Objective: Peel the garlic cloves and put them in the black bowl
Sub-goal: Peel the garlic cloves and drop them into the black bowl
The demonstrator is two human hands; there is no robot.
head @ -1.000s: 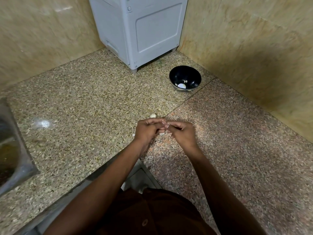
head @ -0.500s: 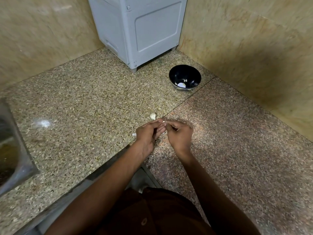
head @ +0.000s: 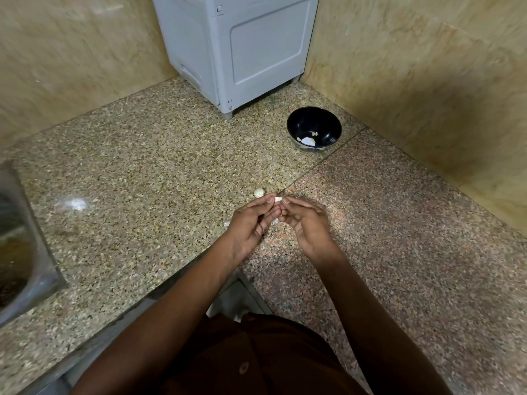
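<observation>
White garlic clove [head: 277, 199] is pinched in the joint grip of left hand [head: 251, 223] and right hand [head: 306, 223]; glossy black bowl [head: 313, 129] sits well beyond.

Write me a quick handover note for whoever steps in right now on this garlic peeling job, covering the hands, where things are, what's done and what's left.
Left hand and right hand: held together above the counter, both pinching one garlic clove at the fingertips; peeling is under way.
Another garlic piece lies on the counter just beyond the left hand, apparently with its skin on.
Black bowl stands farther back on the right, near the grey appliance, with a few pale pieces inside.
Done: some garlic looks to be already in the bowl.
Left: finish the held clove, drop it in the bowl, then peel the piece on the counter.
</observation>
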